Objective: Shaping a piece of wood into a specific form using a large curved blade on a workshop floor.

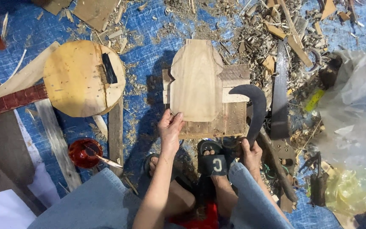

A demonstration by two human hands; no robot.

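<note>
Knees low at six; left hand (pixel 171 127) pinching roughly shaped plank (pixel 196 80), right hand (pixel 250 153) fisted round curved blade (pixel 254 108) at three; edges unfinished.

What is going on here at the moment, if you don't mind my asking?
A person sits over a blue tarp strewn with wood chips. Their left hand steadies a pale, flat shaped wooden board that lies on a block of weathered planks. Their right hand grips a dark curved-blade knife, its blade raised beside the board.
</note>
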